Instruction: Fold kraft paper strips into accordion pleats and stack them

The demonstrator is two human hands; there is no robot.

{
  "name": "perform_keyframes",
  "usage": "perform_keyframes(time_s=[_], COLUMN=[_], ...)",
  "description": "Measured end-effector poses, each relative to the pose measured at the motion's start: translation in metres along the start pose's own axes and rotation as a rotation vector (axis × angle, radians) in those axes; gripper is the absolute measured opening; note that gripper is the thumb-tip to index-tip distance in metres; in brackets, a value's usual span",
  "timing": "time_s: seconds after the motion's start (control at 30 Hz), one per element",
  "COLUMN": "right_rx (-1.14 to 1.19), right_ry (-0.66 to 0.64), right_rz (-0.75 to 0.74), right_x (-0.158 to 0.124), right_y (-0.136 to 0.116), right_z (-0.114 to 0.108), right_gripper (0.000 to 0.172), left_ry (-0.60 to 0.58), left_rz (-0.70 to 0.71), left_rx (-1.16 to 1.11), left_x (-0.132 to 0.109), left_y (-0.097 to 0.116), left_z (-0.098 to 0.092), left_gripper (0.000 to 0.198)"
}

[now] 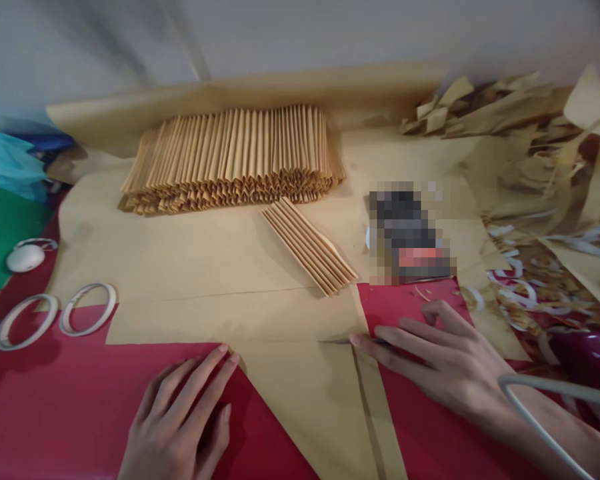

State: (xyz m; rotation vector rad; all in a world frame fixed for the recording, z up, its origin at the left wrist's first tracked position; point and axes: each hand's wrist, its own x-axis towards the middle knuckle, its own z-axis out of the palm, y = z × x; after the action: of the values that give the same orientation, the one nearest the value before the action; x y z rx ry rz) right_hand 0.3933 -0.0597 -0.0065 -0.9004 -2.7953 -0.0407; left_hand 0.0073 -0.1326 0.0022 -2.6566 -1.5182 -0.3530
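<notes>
My left hand [180, 407] lies palm down on the red surface [45, 413], fingers stretched. Its fingertips touch an edge of the brown paper [180, 260]. My right hand [430, 353] is palm down at the right side of the paper, with a thin, dark, pointed blade [334, 341] sticking out to the left from under its fingers. The blade lies low over the paper, near a fold line; its handle and my right thumb are mostly hidden. Beyond both hands lies a small pleated piece of brown paper [310, 250].
A long stack of pleated brown paper [230, 157] stands at the back before a paper roll [380, 87]. Two white rings [89, 310] lie at left. A blurred-out dark object [410, 230] is at right. Paper scraps [520, 127] pile up there, and a pale cable [555, 381] crosses my right forearm.
</notes>
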Motion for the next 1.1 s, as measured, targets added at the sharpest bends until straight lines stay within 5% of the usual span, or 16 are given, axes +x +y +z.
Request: perform_keyframes(time_s=[0.83, 0.97, 1.1], right_rx=[0.055, 0.09, 0.178], right_ry=[0.036, 0.185, 0.32], right_rz=[0.097, 0.227, 0.507], right_x=[-0.02, -0.03, -0.034], right_y=[0.01, -0.002, -0.032], right_z=[-0.018, -0.013, -0.008], right_gripper=[0.049, 0.045, 0.047], left_ry=[-0.014, 0.029, 0.037], left_rz=[0.061, 0.119, 0.176], left_rx=[0.071, 0.121, 0.191], left_x=[0.001, 0.012, 0.034], left_y=[-0.004, -0.001, 0.015], left_z=[-0.002, -0.008, -0.021], left_gripper=[0.055, 0.043, 0.029])
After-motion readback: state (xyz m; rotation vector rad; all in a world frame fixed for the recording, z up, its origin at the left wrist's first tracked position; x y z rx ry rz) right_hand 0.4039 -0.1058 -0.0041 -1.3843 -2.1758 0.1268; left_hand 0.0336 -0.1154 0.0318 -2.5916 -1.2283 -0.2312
